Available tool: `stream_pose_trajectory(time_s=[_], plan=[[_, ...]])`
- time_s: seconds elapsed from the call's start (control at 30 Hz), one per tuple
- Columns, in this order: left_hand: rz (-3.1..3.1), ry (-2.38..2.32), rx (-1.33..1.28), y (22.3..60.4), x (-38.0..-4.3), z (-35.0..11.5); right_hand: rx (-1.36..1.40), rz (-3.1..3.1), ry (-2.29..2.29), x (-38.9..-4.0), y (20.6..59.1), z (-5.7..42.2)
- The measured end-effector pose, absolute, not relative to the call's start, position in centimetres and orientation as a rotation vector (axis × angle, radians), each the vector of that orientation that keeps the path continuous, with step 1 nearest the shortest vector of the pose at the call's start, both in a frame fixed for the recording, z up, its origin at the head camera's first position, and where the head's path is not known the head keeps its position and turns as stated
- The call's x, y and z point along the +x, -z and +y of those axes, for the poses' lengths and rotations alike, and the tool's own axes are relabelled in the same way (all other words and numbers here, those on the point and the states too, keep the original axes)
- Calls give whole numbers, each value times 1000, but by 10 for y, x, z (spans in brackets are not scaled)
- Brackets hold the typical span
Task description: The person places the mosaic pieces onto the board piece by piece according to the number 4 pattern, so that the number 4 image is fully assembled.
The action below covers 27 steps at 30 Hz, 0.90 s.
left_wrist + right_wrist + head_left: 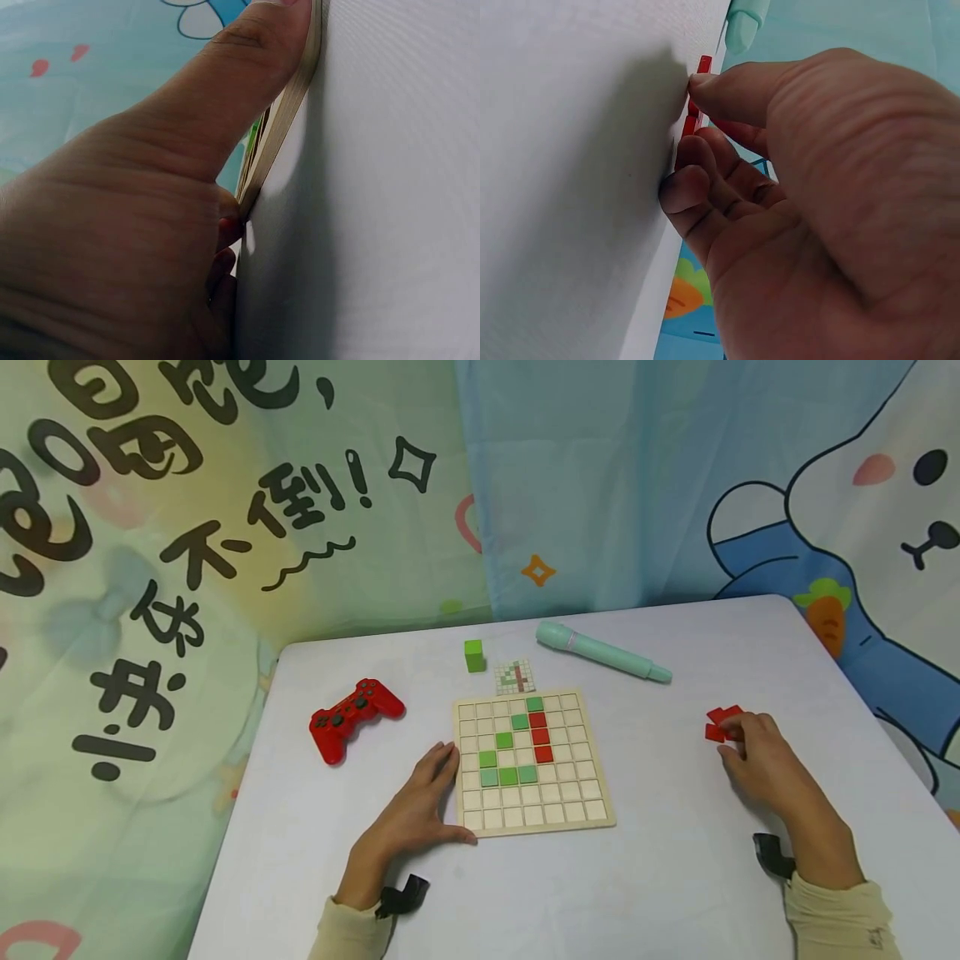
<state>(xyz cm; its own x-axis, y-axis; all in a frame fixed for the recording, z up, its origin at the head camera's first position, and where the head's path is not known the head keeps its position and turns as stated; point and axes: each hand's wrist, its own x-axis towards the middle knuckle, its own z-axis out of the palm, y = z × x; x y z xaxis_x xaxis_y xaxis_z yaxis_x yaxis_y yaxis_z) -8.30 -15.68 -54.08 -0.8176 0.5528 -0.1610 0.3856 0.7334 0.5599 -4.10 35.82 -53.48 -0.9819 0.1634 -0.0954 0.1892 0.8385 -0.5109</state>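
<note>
A square wooden grid board (576, 814) lies mid-table, with green and red tiles set in some of its cells. My left hand (420, 806) rests at its left side, fingers against the left edge and thumb at the near corner. In the left wrist view the thumb (247, 60) lies along the board's edge (281, 124). Over at the right, my right hand (765, 768) is bent down over several loose red tiles (715, 732). Its thumb (739, 90) touches down beside a red tile (704, 64); I cannot tell whether thumb and index pinch one.
A small pattern card (514, 677) lies just beyond the board, and a green block (475, 657) stands behind it. Farther back is a mint-green pen-shaped tube (603, 652). A red game controller (355, 718) lies left of the board. Printed curtains (562, 485) hang behind the table.
</note>
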Motion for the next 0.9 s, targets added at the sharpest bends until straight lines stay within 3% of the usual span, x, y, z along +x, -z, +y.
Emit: stream_pose_trajectory(time_s=[0.9], plan=[[2621, -766, 742, 542, -82, -157, 321, 2913, 836, -43, 532, 361]])
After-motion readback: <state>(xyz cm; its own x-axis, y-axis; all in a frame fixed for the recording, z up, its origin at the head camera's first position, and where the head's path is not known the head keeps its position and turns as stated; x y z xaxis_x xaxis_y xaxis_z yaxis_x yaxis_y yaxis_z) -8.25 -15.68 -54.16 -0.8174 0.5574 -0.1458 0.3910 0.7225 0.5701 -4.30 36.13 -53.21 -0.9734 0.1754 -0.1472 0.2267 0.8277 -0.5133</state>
